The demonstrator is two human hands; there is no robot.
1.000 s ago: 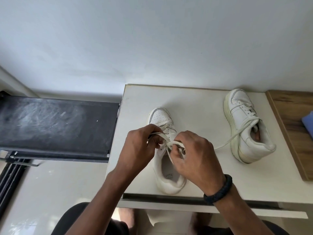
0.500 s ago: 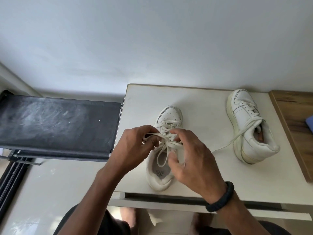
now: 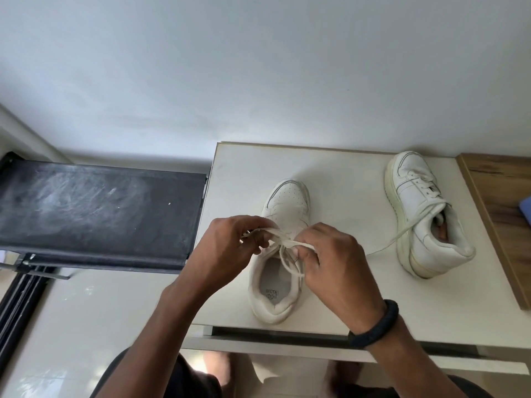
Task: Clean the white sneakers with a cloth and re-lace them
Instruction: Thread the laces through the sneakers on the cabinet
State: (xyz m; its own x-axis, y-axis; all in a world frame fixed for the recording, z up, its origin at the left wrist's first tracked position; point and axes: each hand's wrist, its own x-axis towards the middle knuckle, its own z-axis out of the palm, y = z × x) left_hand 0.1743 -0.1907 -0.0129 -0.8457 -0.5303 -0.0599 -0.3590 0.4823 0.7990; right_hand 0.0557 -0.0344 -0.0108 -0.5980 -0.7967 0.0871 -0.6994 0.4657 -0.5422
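White leather sneaker (image 3: 288, 200) stands upright near the front edge of the pale surface (image 3: 339, 179), toe pointing away from us. We hold its lace (image 3: 288, 243) above the tongue with both hands. Our left hand (image 3: 227, 249) pinches one strand, its fingers (image 3: 255, 244) curled together on it. Our right hand (image 3: 337, 262) has its fingers clamped on a loop beside the shoe's opening. Two strands hang down over that opening. A dark bracelet (image 3: 376, 326) circles our right wrist. The second sneaker (image 3: 416, 196) leans onto its side farther right, well apart, its loose lace (image 3: 402, 235) trailing across the surface. A black panel (image 3: 97, 211) sits left and a wooden board (image 3: 500, 196) right.
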